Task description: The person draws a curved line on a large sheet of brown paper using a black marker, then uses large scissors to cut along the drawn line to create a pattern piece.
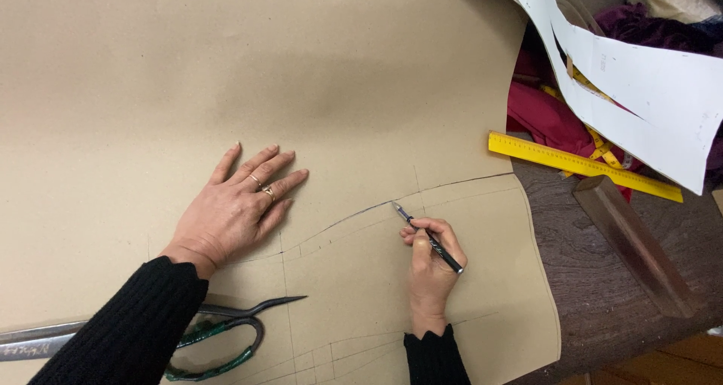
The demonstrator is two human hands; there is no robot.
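A large sheet of brown pattern paper (248, 76) covers the table, with a curved pencil line and straight construction lines drawn on it. My left hand (237, 208) lies flat on the paper, fingers spread, with rings on two fingers. My right hand (431, 268) holds a black pencil (428, 236); its tip touches the curved line. Both arms wear black sleeves.
Large scissors (226, 332) with green-wrapped handles lie under my left forearm. A yellow ruler (580, 165), a yellow tape measure (599, 140), red fabric (546, 114) and white paper pieces (648, 91) are at the right. A clear bar (633, 242) lies on the dark wooden table (602, 310).
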